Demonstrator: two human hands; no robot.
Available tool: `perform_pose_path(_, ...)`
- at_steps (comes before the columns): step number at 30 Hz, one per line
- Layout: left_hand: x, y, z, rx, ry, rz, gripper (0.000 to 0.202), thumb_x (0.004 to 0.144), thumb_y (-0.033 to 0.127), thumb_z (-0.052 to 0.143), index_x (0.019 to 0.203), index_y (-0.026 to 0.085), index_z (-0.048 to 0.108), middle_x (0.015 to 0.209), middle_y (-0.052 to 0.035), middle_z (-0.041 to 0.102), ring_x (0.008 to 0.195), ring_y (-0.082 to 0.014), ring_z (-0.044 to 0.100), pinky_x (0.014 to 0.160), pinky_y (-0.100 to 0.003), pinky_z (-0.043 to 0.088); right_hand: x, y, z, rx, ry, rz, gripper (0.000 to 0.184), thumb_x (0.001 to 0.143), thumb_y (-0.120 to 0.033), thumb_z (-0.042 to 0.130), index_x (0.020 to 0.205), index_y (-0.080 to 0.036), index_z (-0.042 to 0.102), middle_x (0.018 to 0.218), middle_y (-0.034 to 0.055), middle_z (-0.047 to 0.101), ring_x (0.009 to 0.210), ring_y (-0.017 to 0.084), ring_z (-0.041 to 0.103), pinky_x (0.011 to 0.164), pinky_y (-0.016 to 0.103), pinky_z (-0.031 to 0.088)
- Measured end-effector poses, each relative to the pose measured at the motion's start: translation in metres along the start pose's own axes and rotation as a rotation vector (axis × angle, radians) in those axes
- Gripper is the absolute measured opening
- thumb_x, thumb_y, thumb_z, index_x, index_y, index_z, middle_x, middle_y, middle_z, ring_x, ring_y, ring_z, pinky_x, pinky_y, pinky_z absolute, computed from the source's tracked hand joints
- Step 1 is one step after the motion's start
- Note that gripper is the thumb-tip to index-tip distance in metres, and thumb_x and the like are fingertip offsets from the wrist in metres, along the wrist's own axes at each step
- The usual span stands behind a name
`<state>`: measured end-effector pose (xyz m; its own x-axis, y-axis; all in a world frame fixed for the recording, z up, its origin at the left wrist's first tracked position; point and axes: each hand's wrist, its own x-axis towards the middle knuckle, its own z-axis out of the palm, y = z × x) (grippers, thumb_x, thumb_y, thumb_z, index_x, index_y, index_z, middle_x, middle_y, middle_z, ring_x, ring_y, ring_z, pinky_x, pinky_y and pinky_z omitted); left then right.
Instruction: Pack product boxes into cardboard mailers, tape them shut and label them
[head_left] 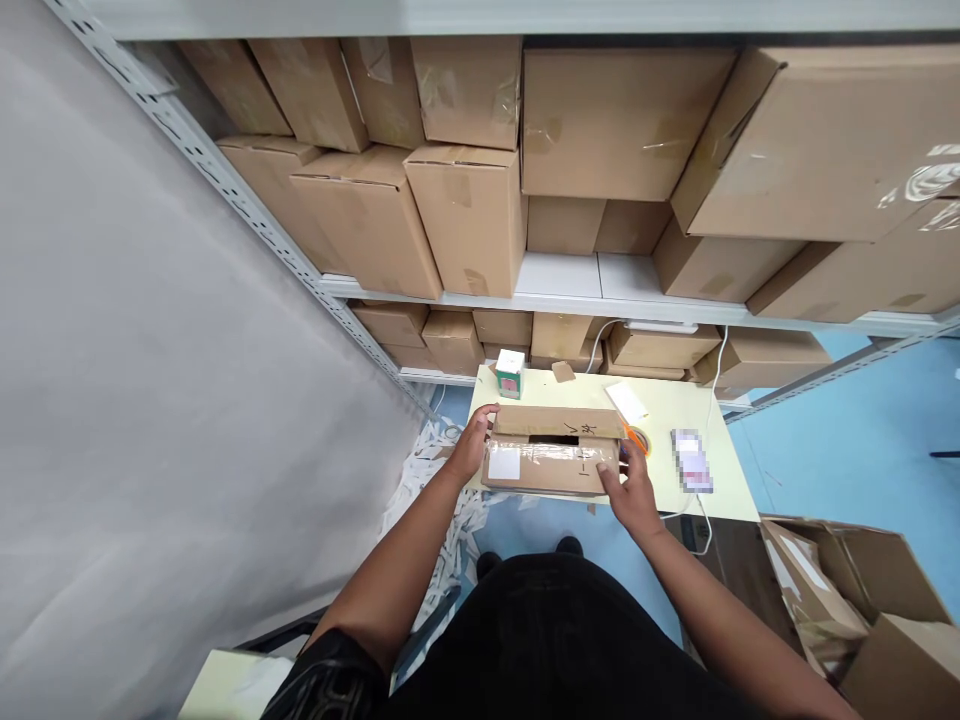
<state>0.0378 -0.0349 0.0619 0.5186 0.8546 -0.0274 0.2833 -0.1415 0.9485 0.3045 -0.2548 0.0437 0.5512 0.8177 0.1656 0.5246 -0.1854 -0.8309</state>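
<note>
Between the two hands, over the near edge of the pale surface [726, 492], one cardboard carton [547, 481] is showing a dark gap along its top, with one flap [525, 420] standing up on the far side. The left hand [472, 445] is gripping the carton's left end, and the right hand [631, 488] is gripping its right end, thumb pressing the near panel. From here I'm not managing to tell whether the bottom is resting or being lifted.

Good handling, to my eye, is asking for even pressure at both ends, the carton staying level, and fingers lying along the walls rather than squeezing, since the cardboard is probably giving most beside that gap. Thumbs are better staying clear of the opening.

Counting outward: beyond the carton, one green-and-white box [510, 375], one cardboard scrap [562, 371] and one flat white item [626, 402] are lying on the surface. One orange item [637, 438] is peeking out by the right hand, and one pixelated item [691, 460] is lying further right. On the floor, white paper strips [412, 500] are spreading past counting. On the upper shelf, at least twelve cartons [465, 215] are standing; overlaps are hiding the exact number.
</note>
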Motion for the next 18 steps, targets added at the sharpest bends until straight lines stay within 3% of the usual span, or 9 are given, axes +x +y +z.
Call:
perform_pose_path(3,0.003,0.006,-0.003,0.073,-0.018,-0.019,0.049,0.1,0.053,0.046,0.136,0.021,0.058,0.129,-0.0091,0.066,0.106,-0.0226,0.064,0.096,-0.039,0.053,0.002,-0.004,0.017,0.009,0.059,0.077,0.071,0.094,-0.05,0.059,0.155,-0.02,0.035,0.145,0.0204,0.052,0.116,0.03,0.064,0.092,0.05,0.058)
perform_pose_path(6,0.004,0.011,0.001,0.243,0.028,-0.018,0.041,0.088,0.036,0.064,0.127,0.023,0.061,0.138,-0.0084,0.062,0.11,-0.0236,0.064,0.098,-0.04,0.053,0.002,-0.007,0.016,0.015,0.05,0.092,0.077,0.094,-0.049,0.06,0.158,-0.021,0.029,0.147,0.0206,0.052,0.11,0.028,0.066,0.09,0.048,0.059)
perform_pose_path(9,-0.001,0.012,0.012,0.32,0.072,0.022,0.038,0.09,0.025,0.058,0.128,0.022,0.06,0.145,-0.0103,0.059,0.127,-0.0262,0.06,0.11,-0.046,0.048,0.001,-0.006,0.012,-0.072,0.036,-0.002,0.072,0.096,-0.05,0.059,0.158,-0.023,0.034,0.156,0.0202,0.043,0.126,0.033,0.059,0.1,0.054,0.055)
perform_pose_path(13,-0.013,0.005,0.027,0.407,0.091,0.104,0.044,0.098,0.026,0.049,0.14,0.017,0.056,0.162,-0.0166,0.041,0.152,-0.0301,0.038,0.125,-0.053,0.031,-0.002,-0.005,0.016,-0.24,-0.006,-0.192,0.05,0.103,-0.043,0.049,0.149,-0.023,0.052,0.163,0.0165,0.036,0.15,0.036,0.036,0.117,0.062,0.04)
perform_pose_path(15,-0.015,0.0,0.03,0.437,0.088,0.092,0.048,0.099,0.029,0.048,0.145,0.014,0.053,0.167,-0.0191,0.032,0.155,-0.0322,0.033,0.126,-0.055,0.03,-0.004,-0.006,0.019,-0.253,-0.014,-0.212,0.049,0.104,-0.04,0.046,0.151,-0.024,0.051,0.164,0.0158,0.035,0.15,0.035,0.038,0.117,0.061,0.041)
perform_pose_path(18,-0.01,-0.009,0.03,0.48,0.087,0.081,0.052,0.1,0.032,0.048,0.149,0.015,0.05,0.168,-0.0189,0.03,0.155,-0.0323,0.033,0.126,-0.053,0.032,-0.004,-0.007,0.021,-0.246,-0.05,-0.207,0.052,0.105,-0.04,0.046,0.156,-0.027,0.046,0.164,0.0154,0.034,0.15,0.035,0.038,0.118,0.062,0.04)
